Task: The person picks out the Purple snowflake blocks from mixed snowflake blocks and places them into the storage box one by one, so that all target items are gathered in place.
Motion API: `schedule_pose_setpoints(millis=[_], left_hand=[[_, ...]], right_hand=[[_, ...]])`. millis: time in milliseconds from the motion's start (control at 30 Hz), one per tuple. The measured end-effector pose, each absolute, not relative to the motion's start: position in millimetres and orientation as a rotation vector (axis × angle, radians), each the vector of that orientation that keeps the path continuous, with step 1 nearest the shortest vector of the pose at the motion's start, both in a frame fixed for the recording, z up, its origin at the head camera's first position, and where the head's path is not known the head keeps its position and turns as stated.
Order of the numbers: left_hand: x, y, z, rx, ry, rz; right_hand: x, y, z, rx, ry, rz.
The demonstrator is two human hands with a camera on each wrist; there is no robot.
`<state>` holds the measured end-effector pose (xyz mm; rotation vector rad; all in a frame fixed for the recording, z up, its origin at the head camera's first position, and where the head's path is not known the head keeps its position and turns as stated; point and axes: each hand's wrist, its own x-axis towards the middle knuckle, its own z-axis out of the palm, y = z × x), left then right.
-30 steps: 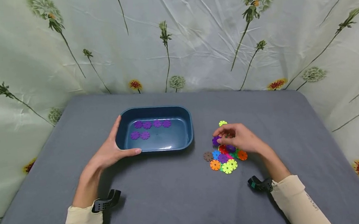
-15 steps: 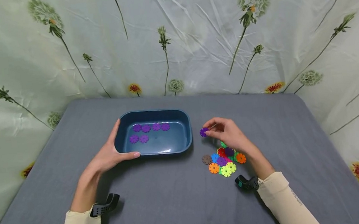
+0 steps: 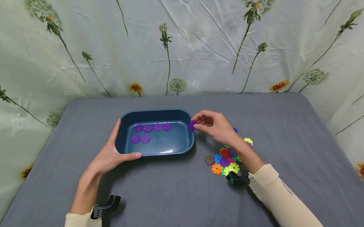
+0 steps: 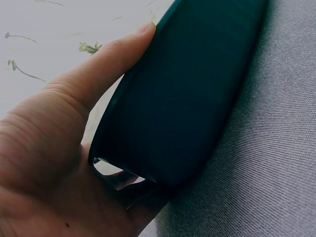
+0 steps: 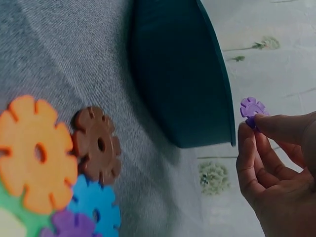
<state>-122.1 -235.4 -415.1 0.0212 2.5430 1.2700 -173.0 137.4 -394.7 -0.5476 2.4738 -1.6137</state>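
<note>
A dark blue rectangular tub (image 3: 156,154) stands on the grey cloth, with several purple notched plastic discs (image 3: 147,128) lying flat on its floor. My left hand (image 3: 110,153) grips the tub's left end, thumb along the near rim and fingers round the far corner; the left wrist view shows the thumb (image 4: 106,66) on the rim. Between thumb and fingertips my right hand (image 3: 214,125) pinches another purple disc (image 3: 192,125) at the tub's right rim. In the right wrist view that pinched disc (image 5: 253,106) is held up just past the tub's edge.
Right of the tub lies a loose pile of notched discs, among them orange (image 3: 217,169), brown (image 3: 209,160), blue, red, green, yellow and purple ones. My right forearm passes over part of it. A flower-patterned curtain (image 3: 174,37) hangs behind the table's far edge.
My right hand has lifted the purple disc from the pile and carried it left and away from me to the tub's right rim. The left hand keeps its grip on the tub.
</note>
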Motion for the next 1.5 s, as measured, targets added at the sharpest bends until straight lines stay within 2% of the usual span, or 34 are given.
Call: schedule_pose_setpoints(millis=[600,1500], left_hand=[[-122,-234,-414,0.029,2.553,1.271],[-122,-235,-414,0.018,2.549,1.280]], right_hand=[[-182,105,-393,-0.616,2.404,-1.729],[-194,61,-393,-0.636,2.486,-1.423]])
